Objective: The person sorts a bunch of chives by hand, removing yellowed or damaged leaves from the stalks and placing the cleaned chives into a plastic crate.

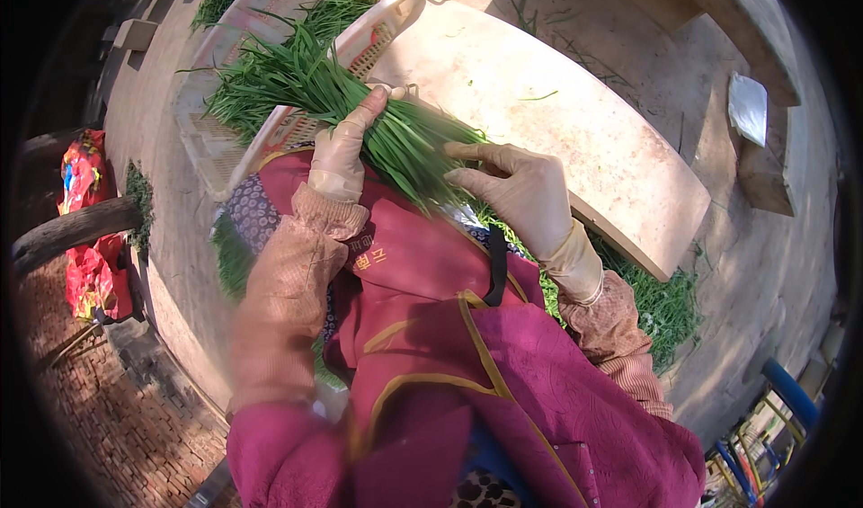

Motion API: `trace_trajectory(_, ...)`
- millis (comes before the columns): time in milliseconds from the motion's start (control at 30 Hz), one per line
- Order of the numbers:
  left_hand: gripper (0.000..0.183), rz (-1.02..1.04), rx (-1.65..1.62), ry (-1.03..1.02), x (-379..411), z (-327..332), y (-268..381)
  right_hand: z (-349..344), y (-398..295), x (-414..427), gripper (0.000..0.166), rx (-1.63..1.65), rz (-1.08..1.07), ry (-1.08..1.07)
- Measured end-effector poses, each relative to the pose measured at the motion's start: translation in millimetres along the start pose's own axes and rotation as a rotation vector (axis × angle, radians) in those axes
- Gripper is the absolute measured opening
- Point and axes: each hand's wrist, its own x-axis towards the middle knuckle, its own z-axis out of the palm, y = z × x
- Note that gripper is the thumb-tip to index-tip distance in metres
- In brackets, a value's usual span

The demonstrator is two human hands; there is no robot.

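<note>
My left hand [347, 140], in a pale thin glove, grips a thick bunch of long green leaves, perhaps garlic chives [398, 130], around its middle. The bunch slants over my lap, one end over a pale plastic crate, the other towards my right hand [509, 184]. That hand is gloved too, its thumb and fingers apart at the blurred end of the bunch; whether it touches any leaves I cannot tell. A red apron [418, 238] with yellow edging covers my lap.
A pale board [539, 110] lies beyond my right hand, a loose leaf on it. The plastic crate [276, 127] holds more greens. Cut greens [647, 306] lie on the ground at right, beside the board. A low bench [748, 36], a silvery packet [747, 109] and red bags [98, 272] stand farther off.
</note>
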Motion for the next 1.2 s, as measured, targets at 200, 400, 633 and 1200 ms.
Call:
trace_trajectory(200,0.026,0.059,0.069,0.005,-6.7,4.5,1.9,37.4,11.9,35.1,0.021,0.077,-0.064,0.031)
trace_trajectory(400,0.025,-0.044,-0.252,0.006,8.9,-18.8,-11.5,23.7,18.0,8.8,0.012,-0.137,-0.347,0.092)
trace_trajectory(633,0.016,-0.103,-0.455,-0.083,25.0,-44.4,-5.5,12.7,61.8,-10.2,0.011,-0.106,-0.346,0.089)
trace_trajectory(1200,0.025,0.112,-0.175,-0.106,38.4,-2.2,46.8,-54.9,8.3,-2.6,0.027,0.241,-0.163,0.115)
